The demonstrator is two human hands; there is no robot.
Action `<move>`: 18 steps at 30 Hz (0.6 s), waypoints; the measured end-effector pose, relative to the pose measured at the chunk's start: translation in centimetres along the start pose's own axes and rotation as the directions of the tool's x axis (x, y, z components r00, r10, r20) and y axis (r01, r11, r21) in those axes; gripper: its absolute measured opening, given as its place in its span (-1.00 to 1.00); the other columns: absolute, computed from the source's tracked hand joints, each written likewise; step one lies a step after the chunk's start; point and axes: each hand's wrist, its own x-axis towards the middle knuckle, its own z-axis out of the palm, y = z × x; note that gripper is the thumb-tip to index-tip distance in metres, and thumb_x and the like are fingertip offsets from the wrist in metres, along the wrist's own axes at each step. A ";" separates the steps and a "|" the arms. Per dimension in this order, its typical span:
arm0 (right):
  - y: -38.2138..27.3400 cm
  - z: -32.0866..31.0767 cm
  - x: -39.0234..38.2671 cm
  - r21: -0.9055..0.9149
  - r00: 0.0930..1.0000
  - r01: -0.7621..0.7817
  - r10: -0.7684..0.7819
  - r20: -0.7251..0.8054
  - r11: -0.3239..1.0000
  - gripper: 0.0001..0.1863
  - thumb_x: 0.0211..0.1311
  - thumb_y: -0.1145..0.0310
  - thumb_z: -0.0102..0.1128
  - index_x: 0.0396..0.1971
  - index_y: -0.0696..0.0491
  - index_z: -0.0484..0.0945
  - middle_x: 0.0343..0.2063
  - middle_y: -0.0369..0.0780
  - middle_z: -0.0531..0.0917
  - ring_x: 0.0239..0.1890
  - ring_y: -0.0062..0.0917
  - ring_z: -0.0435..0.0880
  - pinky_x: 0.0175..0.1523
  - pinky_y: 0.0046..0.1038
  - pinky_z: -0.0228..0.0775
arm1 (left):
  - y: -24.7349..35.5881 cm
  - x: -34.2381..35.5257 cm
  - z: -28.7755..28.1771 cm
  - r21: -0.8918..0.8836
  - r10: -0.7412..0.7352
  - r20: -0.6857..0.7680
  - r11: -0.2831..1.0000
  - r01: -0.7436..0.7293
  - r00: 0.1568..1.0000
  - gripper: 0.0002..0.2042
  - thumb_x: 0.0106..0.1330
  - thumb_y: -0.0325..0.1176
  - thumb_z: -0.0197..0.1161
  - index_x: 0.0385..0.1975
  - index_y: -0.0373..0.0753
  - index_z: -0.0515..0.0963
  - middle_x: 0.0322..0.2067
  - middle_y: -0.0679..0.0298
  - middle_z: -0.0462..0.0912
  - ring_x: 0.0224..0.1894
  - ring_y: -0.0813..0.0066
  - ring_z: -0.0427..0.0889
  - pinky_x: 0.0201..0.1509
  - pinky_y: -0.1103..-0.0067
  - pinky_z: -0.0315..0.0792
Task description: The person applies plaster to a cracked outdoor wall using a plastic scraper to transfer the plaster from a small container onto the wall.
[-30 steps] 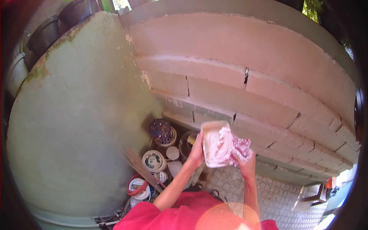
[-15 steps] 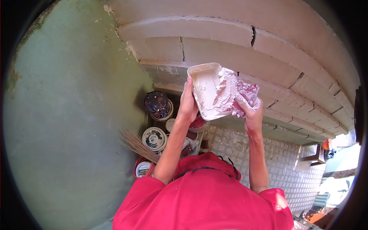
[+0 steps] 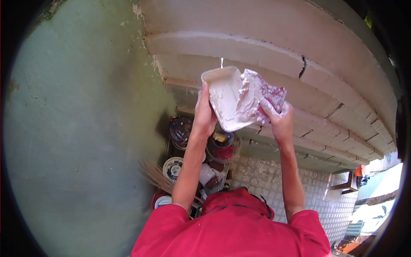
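Observation:
My left hand (image 3: 204, 113) grips the left side of a white rectangular tray (image 3: 219, 84), thumb on its rim and fingers underneath. White paste is smeared inside the tray and heaped toward its right side. My right hand (image 3: 280, 119) is closed on a flat reddish piece (image 3: 275, 91), its thumb on top. Thick white paste (image 3: 249, 91) coats the piece's left part, which lies over the tray's right side. Whether the piece is a scraper or something softer, I cannot tell. White smears mark my right fingers.
A pale block wall (image 3: 239, 47) with cracked joints stands ahead, a green-grey wall (image 3: 81, 128) at left. Below are a dark-topped tub (image 3: 180, 128), a white-lidded tub (image 3: 172, 168), a basin (image 3: 235, 147) and a bundle of thin sticks (image 3: 155, 174). A stool (image 3: 349, 183) stands on the tiled floor (image 3: 317, 188).
The tray and both hands have shifted slightly left in view, while the walls and tubs appear farther right and lower. More of the basin beneath the tray shows. Both grips stay the same.

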 end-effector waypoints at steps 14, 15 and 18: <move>0.8 7.8 2.2 -0.295 0.986 0.166 -0.155 0.059 0.941 -0.83 0.02 0.50 0.25 -0.38 0.27 0.61 -0.59 -0.19 0.66 -0.51 -0.70 0.52 -0.39 -0.50 0.37 | 1.2 3.3 -6.6 0.014 -0.012 -0.046 1.000 0.013 0.999 -0.53 0.42 0.06 -0.15 0.07 -0.21 0.23 -0.14 0.27 0.49 -0.13 0.57 0.56 -0.13 0.56 0.54; 0.9 7.5 2.6 -0.428 0.982 0.181 -0.138 0.131 0.885 -0.82 0.00 0.48 0.25 -0.39 0.27 0.60 -0.61 -0.17 0.64 -0.53 -0.70 0.50 -0.41 -0.48 0.35 | 1.0 3.4 -6.8 0.018 -0.029 -0.036 0.999 0.030 0.999 -0.53 0.42 0.06 -0.14 0.07 -0.21 0.23 -0.14 0.28 0.48 -0.13 0.58 0.55 -0.13 0.56 0.53; 1.3 6.9 3.1 -0.411 0.984 0.167 -0.127 0.124 0.896 -0.81 0.00 0.47 0.24 -0.41 0.28 0.59 -0.62 -0.18 0.64 -0.55 -0.69 0.50 -0.42 -0.48 0.35 | 0.0 3.2 -6.4 -0.025 -0.039 -0.046 0.999 0.038 0.998 -0.55 0.42 0.05 -0.14 0.07 -0.20 0.23 -0.13 0.29 0.48 -0.12 0.58 0.54 -0.11 0.56 0.53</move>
